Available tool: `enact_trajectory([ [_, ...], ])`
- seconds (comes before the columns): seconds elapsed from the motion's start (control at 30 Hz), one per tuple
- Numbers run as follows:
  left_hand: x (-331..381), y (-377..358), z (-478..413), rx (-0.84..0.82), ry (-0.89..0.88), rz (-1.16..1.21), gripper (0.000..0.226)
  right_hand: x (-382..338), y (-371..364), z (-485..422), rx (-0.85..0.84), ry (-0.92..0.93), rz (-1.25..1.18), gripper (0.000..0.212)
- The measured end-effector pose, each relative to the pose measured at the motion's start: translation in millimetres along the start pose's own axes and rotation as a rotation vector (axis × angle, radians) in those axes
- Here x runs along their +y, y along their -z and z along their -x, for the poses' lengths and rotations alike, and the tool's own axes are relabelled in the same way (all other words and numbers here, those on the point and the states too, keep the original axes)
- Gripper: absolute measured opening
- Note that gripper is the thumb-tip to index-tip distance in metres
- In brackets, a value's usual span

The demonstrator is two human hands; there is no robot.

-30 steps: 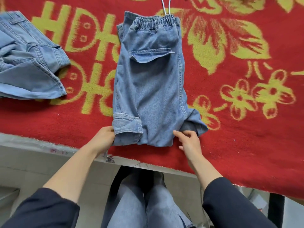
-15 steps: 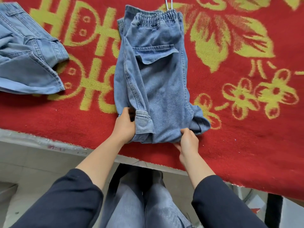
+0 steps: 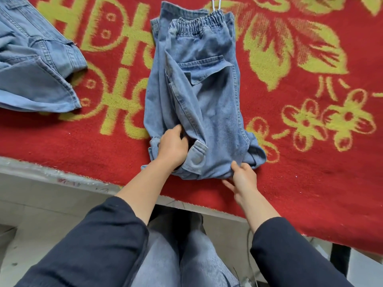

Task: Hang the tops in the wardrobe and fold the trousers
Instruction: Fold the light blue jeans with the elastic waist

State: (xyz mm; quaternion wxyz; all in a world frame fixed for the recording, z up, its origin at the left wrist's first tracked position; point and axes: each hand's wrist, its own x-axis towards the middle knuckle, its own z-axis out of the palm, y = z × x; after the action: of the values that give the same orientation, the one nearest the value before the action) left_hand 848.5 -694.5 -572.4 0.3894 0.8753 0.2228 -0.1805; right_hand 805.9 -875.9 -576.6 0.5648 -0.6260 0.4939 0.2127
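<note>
A pair of light blue denim trousers (image 3: pixel 215 104) lies folded lengthwise on the red blanket (image 3: pixel 310 162), elastic waistband at the far end and a flap pocket facing up. My left hand (image 3: pixel 173 146) grips a bunched fold of the left leg near the cuff. At the near right corner of the trousers my right hand (image 3: pixel 241 178) touches the folded edge, fingers mostly straight. A white drawstring (image 3: pixel 216 2) pokes out beyond the waistband.
A second blue denim garment (image 3: pixel 35 67) lies crumpled at the far left of the blanket. The blanket's near edge hangs over a pale surface edge (image 3: pixel 51 177). My own legs in grey-blue trousers (image 3: pixel 182 255) show below.
My left hand has moved from the trousers' near left corner up onto the left leg, lifting and bunching the fabric inward. My right hand stays at the near right corner.
</note>
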Motion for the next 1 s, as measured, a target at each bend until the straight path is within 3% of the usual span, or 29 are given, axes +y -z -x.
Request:
enact_trajectory([
  [0.17, 8, 37, 7, -0.050, -0.037, 0.352, 0.015, -18, 6, -4, 0.131, 0.336, 0.092, 0.019],
  [0.27, 22, 55, 14, -0.097, 0.198, 0.818, 0.028, -33, 6, -5, 0.151, 0.553, 0.154, 0.021],
  [0.33, 30, 60, 20, -0.190, 0.271, 0.933, 0.033, -35, 2, -3, 0.132, 0.495, 0.073, 0.020],
  [0.43, 32, 58, 37, -0.405, 0.273, 0.868, 0.021, -31, -3, -3, 0.094, 0.184, -0.176, 0.024],
  [0.5, 28, 51, 44, -0.497, 0.317, 0.884, 0.017, -30, -2, -7, 0.102, 0.072, -0.215, 0.023],
  [0.57, 18, 33, 43, -0.461, 0.246, 0.685, 0.007, -28, -2, -9, 0.099, 0.033, -0.187, 0.022],
  [0.67, 10, 15, 36, -0.305, 0.117, 0.298, 0.027, -25, 0, -12, 0.131, 0.041, -0.166, 0.024],
  [0.77, 5, 26, 28, -0.210, 0.012, 0.178, 0.022, -32, 11, -19, 0.242, 0.101, -0.179, 0.024],
  [0.87, 9, 56, 29, -0.234, -0.030, 0.348, 0.008, -43, 23, -28, 0.308, 0.196, -0.160, 0.025],
  [1.0, -9, 84, 38, -0.279, 0.075, 0.794, 0.021, -38, 27, -30, 0.253, 0.256, -0.079, 0.024],
])
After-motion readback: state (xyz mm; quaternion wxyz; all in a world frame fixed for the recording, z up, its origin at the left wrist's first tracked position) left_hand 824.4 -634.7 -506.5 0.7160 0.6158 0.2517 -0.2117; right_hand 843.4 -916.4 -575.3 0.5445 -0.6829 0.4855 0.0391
